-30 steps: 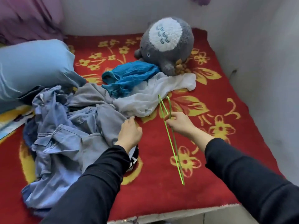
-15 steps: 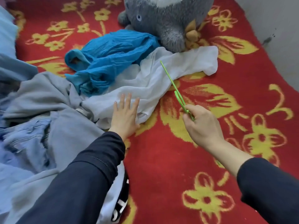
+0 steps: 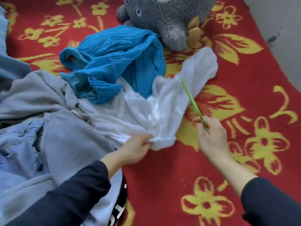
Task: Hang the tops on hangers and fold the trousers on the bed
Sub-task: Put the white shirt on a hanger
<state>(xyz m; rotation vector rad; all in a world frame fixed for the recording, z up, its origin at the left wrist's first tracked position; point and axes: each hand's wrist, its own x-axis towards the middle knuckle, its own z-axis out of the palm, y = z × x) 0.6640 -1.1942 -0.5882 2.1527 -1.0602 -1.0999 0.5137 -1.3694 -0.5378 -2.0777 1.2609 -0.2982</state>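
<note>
White top lies mid-frame on the bed. Left hand grips its lower edge, fingers curled tight round bunched fabric. Right hand is at 4 o'clock of the top, fingers pinching a green hanger. The hanger points to 11 o'clock, across the top's right end. Blue top at 11 o'clock, overlapping the white one. Grey sweatshirt and jeans at 9 o'clock. Plush toy at 12.

jeans cut off by the left edge.
</note>
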